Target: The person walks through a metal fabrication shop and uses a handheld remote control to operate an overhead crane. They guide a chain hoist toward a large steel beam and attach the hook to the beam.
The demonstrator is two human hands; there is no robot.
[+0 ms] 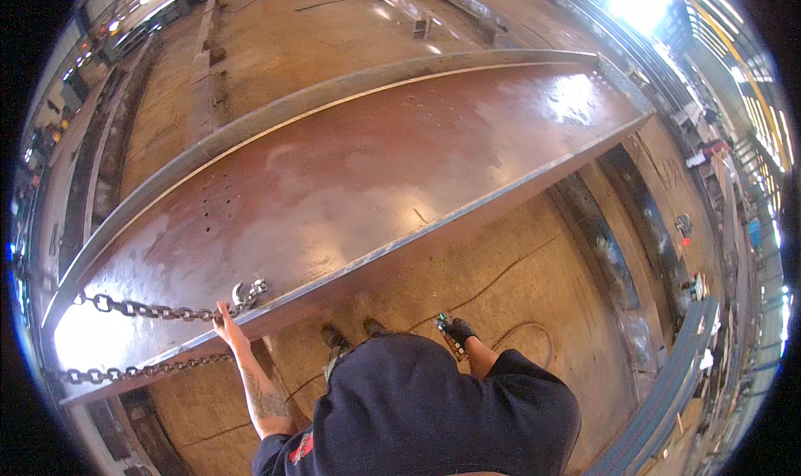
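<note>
A long rusty steel beam (359, 176) lies across the view on its side, its broad web facing up and a pale flange edge running along each long side. Near its left end a steel chain (142, 311) crosses the web, ending in a hook (248, 293) caught at the near flange; a second run of the chain (133, 370) hangs below the beam's edge.

The left hand (225, 319) is bare — its fingers are curled on the chain right beside the hook, at the beam's near edge. The forearm below it is tattooed.

The right hand (459, 332) wears a dark glove and is closed around a small handheld control (445, 323) with a green light on it, held out in front of the body, well apart from the beam. A dark cable (501, 284) trails over the concrete floor (501, 251) beyond it.

The person wears a dark short-sleeved shirt; their two boots (350, 334) show on the floor just beside the beam's near flange.
</note>
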